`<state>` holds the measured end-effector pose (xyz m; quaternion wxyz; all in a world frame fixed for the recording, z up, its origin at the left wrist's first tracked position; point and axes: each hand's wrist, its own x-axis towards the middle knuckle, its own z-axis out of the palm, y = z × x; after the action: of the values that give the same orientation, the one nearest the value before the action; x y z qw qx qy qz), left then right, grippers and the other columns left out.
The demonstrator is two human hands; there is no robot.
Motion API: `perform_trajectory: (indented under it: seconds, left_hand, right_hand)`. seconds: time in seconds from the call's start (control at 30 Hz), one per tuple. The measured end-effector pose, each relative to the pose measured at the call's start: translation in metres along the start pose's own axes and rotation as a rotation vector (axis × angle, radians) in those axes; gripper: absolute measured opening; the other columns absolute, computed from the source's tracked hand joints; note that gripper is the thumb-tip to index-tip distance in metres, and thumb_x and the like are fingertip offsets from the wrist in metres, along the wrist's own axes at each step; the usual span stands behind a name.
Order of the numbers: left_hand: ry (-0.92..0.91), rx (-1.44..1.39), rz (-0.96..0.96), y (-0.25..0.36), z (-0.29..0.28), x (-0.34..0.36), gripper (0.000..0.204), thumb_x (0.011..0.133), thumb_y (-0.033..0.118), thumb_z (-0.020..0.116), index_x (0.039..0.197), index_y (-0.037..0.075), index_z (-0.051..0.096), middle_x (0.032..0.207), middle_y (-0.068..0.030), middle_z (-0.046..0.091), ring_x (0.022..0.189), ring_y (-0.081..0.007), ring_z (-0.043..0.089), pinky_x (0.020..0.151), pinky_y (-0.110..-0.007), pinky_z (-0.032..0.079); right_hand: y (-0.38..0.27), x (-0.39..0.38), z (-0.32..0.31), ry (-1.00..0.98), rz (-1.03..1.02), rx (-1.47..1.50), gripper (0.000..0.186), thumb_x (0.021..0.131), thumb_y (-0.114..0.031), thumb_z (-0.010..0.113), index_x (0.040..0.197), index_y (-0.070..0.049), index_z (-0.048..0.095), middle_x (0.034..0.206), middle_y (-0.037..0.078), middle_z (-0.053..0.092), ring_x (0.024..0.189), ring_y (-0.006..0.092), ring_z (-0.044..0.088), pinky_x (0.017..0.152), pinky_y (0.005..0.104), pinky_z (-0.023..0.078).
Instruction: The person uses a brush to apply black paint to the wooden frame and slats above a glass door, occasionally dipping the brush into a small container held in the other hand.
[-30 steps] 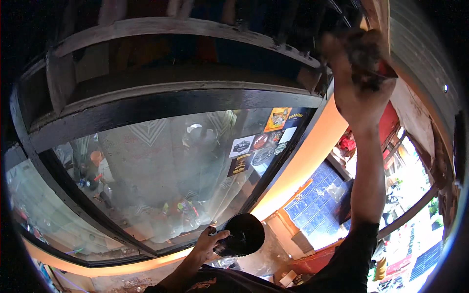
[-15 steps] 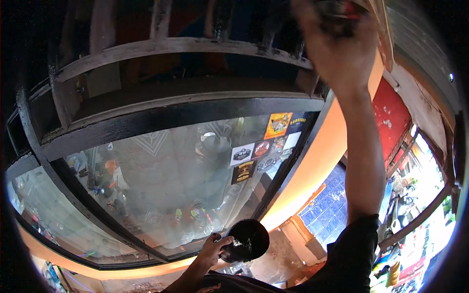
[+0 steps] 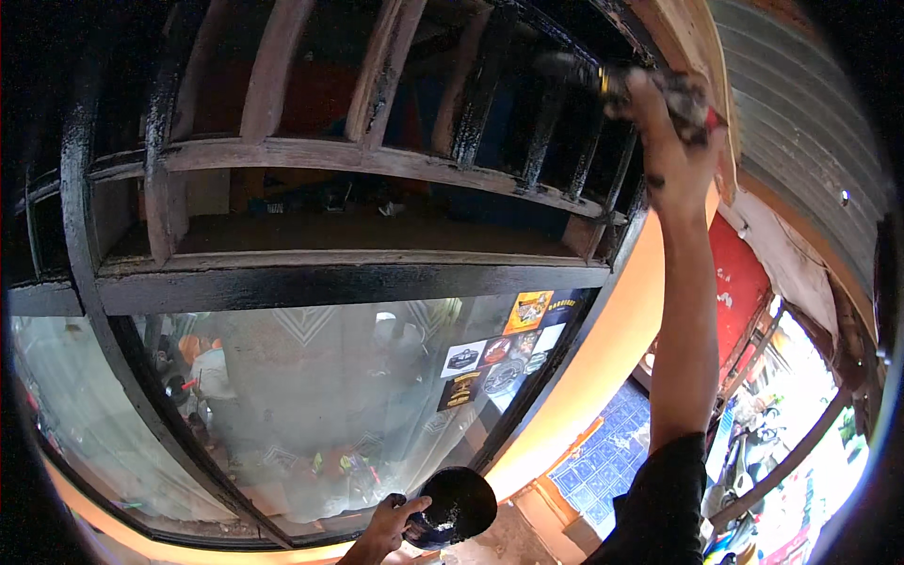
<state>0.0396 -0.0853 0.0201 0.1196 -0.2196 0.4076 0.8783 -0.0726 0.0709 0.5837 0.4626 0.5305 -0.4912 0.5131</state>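
Note:
My right hand (image 3: 676,155) is raised high at the upper right, its fingers wrapped round a paintbrush (image 3: 604,81). The brush's bristle end points left, blurred, close to the dark upper frame. A dark smear marks the wrist. Low in the middle, my left hand (image 3: 384,529) grips the edge of a round black container (image 3: 460,504), thumb over its rim. Glossy dark paint seems to coat the inside. Above the window, wooden slats (image 3: 273,71) stand over a pale rail (image 3: 377,155); some slats are bare wood, others are patchily black.
Below the slats, a black-framed glass window (image 3: 301,377) carries several stickers (image 3: 461,360) at its right. An orange wall edge (image 3: 556,414) runs beside it. Corrugated roofing (image 3: 800,113) hangs at upper right; blue tiles (image 3: 607,447) and a bright outdoor area lie beyond my right arm.
The view has tilted upward, bringing more slats into sight. The paintbrush in my right hand now shows, pointing left. The container and left hand sit slightly lower and further left.

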Motion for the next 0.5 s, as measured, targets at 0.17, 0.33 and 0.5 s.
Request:
perform_trajectory:
  seconds: [0.17,0.33,0.5]
  left_hand:
    - [0.008,-0.003,-0.002,0.007,0.002,-0.005,0.055,0.070,0.023,0.085,0.104,-0.006,0.051,0.089,-0.0120,0.058,0.076,-0.0241,0.062,0.064,-0.038,0.052]
    - [0.009,-0.027,0.071,0.012,0.003,-0.012,0.056,0.070,0.021,0.085,0.105,-0.006,0.050,0.090,-0.0141,0.058,0.077,-0.0257,0.062,0.064,-0.041,0.054]
    - [0.050,-0.024,0.081,0.009,-0.004,-0.009,0.055,0.070,0.019,0.085,0.104,-0.005,0.049,0.087,-0.0131,0.059,0.069,-0.0240,0.062,0.056,-0.037,0.053]
  right_hand:
    - [0.011,0.028,-0.011,0.281,-0.182,-0.512,0.022,0.085,-0.020,0.075,0.092,-0.002,0.064,0.086,0.005,0.067,0.078,0.0113,0.061,0.074,0.0257,0.049]
    - [0.016,0.028,-0.021,0.167,-0.264,-0.247,0.023,0.086,-0.019,0.073,0.093,0.001,0.065,0.085,0.008,0.070,0.077,0.0124,0.064,0.077,0.0269,0.050]
    - [0.002,0.001,-0.030,0.334,-0.129,-0.584,0.020,0.084,-0.017,0.076,0.087,-0.001,0.065,0.085,0.008,0.070,0.079,0.0102,0.062,0.073,0.0255,0.049]
